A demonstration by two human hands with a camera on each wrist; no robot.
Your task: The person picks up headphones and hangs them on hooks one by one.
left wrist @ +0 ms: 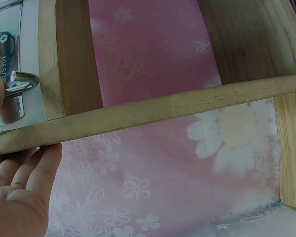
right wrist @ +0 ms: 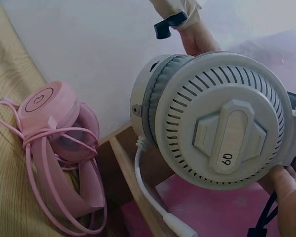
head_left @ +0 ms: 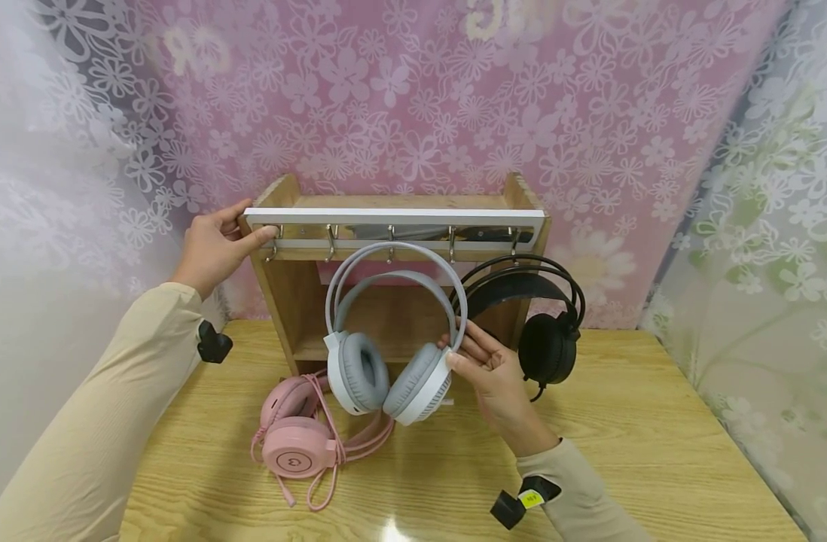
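Head view: toward the tabletop's (head_left: 624, 421) back edge stands a wooden shelf (head_left: 291, 301), its upper left corner gripped by the left hand (head_left: 217, 248); before it, band uppermost, white headphones (head_left: 413, 382) pinched in the nearer right hand (head_left: 498, 384) overlap the middle hook (head_left: 390, 232), contact unclear.

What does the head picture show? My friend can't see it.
A right hand holds white headphones in front of a wooden shelf with hooks; the left hand grips the shelf's corner. Black headphones hang at right; pink headphones lie on the table.
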